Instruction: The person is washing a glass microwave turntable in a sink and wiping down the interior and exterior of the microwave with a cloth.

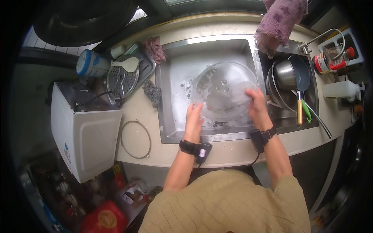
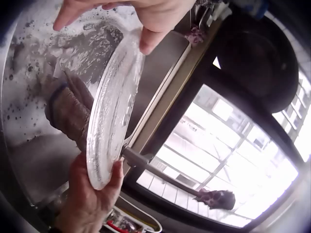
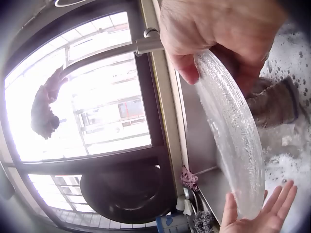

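A round clear glass plate (image 1: 221,83), wet and sudsy, is held tilted over the left sink basin (image 1: 175,58). My right hand (image 1: 256,103) grips its right rim, thumb on one face and fingers behind, as the right wrist view shows. At the opposite rim is my left hand (image 1: 193,118), thumb along one face. Its fingers (image 3: 283,200) stretch out straight and spread beyond the glass. A grey-brown cloth (image 2: 68,107) with a dark blue band shows behind the plate, close to the right fingers; I cannot tell whether they hold it. Foamy water (image 3: 286,165) lies below.
Pots (image 1: 287,75) fill the right basin. A purple cloth (image 1: 281,23) hangs over the tap. On the left counter stand a white appliance (image 1: 93,136), a plastic ring (image 1: 136,138), a steel scourer (image 1: 152,93) and a perforated steel disc (image 1: 122,79). Bottles (image 1: 340,90) line the right.
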`<state>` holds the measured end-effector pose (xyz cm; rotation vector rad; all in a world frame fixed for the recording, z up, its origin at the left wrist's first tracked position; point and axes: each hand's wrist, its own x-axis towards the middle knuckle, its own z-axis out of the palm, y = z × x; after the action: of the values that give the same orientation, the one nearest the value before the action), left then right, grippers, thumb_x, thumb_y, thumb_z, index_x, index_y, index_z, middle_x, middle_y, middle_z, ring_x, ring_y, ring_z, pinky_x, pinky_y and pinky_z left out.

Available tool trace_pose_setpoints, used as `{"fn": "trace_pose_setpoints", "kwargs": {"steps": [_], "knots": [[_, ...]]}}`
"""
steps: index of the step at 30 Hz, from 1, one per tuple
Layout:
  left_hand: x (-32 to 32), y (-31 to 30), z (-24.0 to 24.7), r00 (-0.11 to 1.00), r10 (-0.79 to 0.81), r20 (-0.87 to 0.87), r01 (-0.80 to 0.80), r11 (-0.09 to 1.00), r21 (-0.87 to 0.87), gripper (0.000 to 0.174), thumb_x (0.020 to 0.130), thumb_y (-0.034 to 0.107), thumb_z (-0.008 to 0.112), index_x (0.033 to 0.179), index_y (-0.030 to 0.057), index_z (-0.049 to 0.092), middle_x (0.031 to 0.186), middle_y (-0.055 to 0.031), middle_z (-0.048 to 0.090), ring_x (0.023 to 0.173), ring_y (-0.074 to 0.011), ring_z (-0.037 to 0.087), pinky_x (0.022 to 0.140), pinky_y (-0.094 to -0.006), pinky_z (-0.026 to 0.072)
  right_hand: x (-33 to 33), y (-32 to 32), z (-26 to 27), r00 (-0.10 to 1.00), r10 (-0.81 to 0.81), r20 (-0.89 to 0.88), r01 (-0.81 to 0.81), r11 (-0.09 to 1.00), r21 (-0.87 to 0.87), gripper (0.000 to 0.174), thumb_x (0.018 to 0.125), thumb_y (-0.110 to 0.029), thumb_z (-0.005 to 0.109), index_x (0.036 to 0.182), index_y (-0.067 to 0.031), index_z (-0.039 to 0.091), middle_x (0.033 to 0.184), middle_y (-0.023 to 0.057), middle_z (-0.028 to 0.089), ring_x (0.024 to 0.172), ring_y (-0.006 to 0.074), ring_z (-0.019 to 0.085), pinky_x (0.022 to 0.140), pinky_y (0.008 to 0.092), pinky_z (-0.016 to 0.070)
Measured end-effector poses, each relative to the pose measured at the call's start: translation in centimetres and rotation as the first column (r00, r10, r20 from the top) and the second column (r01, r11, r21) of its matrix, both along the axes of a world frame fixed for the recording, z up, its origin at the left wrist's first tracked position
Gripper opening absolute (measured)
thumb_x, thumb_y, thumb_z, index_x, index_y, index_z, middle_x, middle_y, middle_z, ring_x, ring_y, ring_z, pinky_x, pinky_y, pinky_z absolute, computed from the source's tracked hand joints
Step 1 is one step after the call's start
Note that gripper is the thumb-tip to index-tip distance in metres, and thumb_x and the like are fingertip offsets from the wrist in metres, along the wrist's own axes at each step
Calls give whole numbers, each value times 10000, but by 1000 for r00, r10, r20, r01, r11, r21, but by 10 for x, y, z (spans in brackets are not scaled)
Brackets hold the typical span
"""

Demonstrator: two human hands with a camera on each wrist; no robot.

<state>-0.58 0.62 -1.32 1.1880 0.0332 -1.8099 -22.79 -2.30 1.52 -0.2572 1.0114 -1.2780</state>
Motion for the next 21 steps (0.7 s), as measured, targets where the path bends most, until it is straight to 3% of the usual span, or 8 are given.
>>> {"fn": "trace_pose_setpoints", "kwargs": {"steps": [1, 4, 10, 14, 16, 18, 19, 21], "knots": [[3, -2, 2, 1000, 1, 4, -1, 1000, 0, 529, 841, 250, 583, 1294, 70, 379, 1220, -169, 487, 1090, -331, 509, 888, -428, 452, 0, 0, 0, 1000, 1, 4, -1, 1000, 0, 382, 743, -66, 575, 1101, 21, 474, 973, 97, 585, 865, 183, 576, 799, 308, 467], [8, -7, 14, 925, 54, -376, -102, 989, -111, 483, 883, 268, 528, 1297, 82, 364, 1229, -167, 470, 1092, -405, 492, 832, -488, 488, 4, 3, 4, 996, 85, 9, -84, 995, -51, 385, 752, -76, 578, 1111, 20, 479, 990, 97, 579, 898, 178, 562, 821, 310, 452], [15, -5, 45, 999, 11, -53, -24, 970, -243, 448, 902, 185, 479, 1314, 81, 338, 1244, -166, 458, 1032, -431, 525, 800, -466, 515, 10, 4, -10, 936, 100, -337, -46, 985, 166, 425, 800, -245, 597, 1113, 19, 482, 1001, 86, 568, 916, 154, 535, 798, 277, 416], [13, 1, 49, 980, 35, 197, 28, 950, -310, 442, 897, 146, 483, 1310, 69, 346, 1201, -144, 492, 942, -367, 586, 734, -407, 545, 13, 11, -20, 872, 64, -484, -28, 996, 82, 341, 813, -235, 569, 1052, 4, 519, 991, 78, 564, 885, 135, 527, 761, 276, 426], [8, 0, 45, 963, 44, 264, 39, 954, -298, 435, 896, 134, 483, 1305, 64, 354, 1192, -138, 499, 922, -346, 597, 709, -383, 553, 29, 10, 12, 718, 357, -598, -321, 931, 170, 283, 795, -208, 575, 1012, -28, 554, 958, 73, 554, 873, 137, 521, 740, 288, 429], [3, 0, 36, 959, 90, 269, -11, 959, -283, 429, 895, 131, 489, 1299, 59, 363, 1191, -132, 505, 879, -309, 614, 679, -348, 560, 57, 22, -3, 590, 182, -787, -455, 880, -138, 245, 775, -191, 593, 973, -48, 576, 923, 102, 545, 845, 199, 552, 725, 326, 443], [2, 0, 32, 960, 85, 266, -7, 960, -280, 429, 895, 131, 489, 1299, 59, 363, 1191, -132, 505, 879, -309, 614, 679, -348, 560, 67, 29, -1, 588, 181, -788, -451, 882, -134, 245, 775, -191, 593, 973, -48, 576, 923, 102, 545, 845, 199, 552, 725, 326, 443], [3, -1, 30, 927, 71, 368, 24, 969, -246, 429, 897, 139, 489, 1301, 63, 366, 1202, -138, 499, 832, -269, 625, 675, -327, 556, 82, 40, 0, 201, -156, -967, -720, 646, -254, 277, 744, -159, 622, 1001, -65, 578, 923, 141, 527, 819, 287, 560, 718, 373, 455]]}}
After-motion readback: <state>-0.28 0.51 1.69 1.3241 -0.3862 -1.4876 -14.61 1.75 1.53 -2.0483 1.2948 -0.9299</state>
